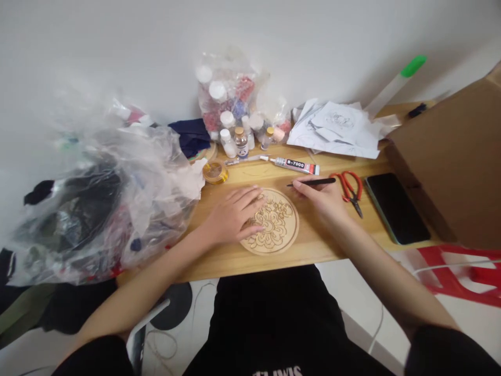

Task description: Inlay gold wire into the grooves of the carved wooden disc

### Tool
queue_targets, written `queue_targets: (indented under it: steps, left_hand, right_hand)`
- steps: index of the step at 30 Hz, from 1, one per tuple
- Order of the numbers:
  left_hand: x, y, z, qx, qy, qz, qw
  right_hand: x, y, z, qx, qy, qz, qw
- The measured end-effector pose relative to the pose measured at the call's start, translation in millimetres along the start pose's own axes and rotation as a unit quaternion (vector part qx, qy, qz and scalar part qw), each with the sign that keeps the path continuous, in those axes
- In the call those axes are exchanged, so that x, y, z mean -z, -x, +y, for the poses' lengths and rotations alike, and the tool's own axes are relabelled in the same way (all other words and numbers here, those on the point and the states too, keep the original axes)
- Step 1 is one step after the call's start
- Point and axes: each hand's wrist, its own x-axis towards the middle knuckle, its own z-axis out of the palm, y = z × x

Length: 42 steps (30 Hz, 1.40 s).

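Observation:
A round wooden board (290,235) lies on the table, with a flower pattern outlined in gold wire on it. My left hand (235,214) rests flat over the board's left side, fingers spread, covering part of the pattern. To the right of the board, my right hand (319,197) is closed around slim black tweezers (321,181). Their thin tip points left, just above the board's upper right edge. A spool of gold wire (215,172) sits beyond my left hand. A B-7000 glue tube (295,165) lies behind the board.
Red-handled pliers (352,190) and a phone (397,209) lie right of my right hand, beside a cardboard box (450,162). Plastic bags (148,177) crowd the left. Small bottles (241,143), a bag of jars (223,94) and paper sheets (336,128) line the back.

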Motion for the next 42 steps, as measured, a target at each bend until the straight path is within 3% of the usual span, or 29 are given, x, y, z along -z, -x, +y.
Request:
queue_targets:
  steps: [3,6,15,26,33,42]
  left_hand:
    - [-14.6,-11,-19,-0.028,-0.034,0.004,0.999]
    - [-17.8,-6,-28,-0.039,-0.017,0.016,0.999]
    - [-22.6,-6,-31,-0.054,-0.009,-0.008,0.998]
    - [-23.5,-7,-29,-0.034,-0.011,-0.038,0.999]
    - [-24.2,-7,-30,-0.041,-0.007,-0.021,0.999]
    - [-22.8,-7,-28,-0.044,-0.044,-0.027,0.998]
  right_hand:
    - [-12,-23,-4,0.018,0.021,-0.072,0.997]
    - [-23,-38,4,0.056,0.042,-0.095,0.993]
    - [-23,-37,19,0.151,0.127,-0.129,0.972]
    - [-24,-37,22,0.139,0.102,-0.118,0.978]
    - [-18,-45,17,0.055,0.001,-0.117,0.992]
    - [-13,-54,19,-0.007,-0.09,-0.123,0.988]
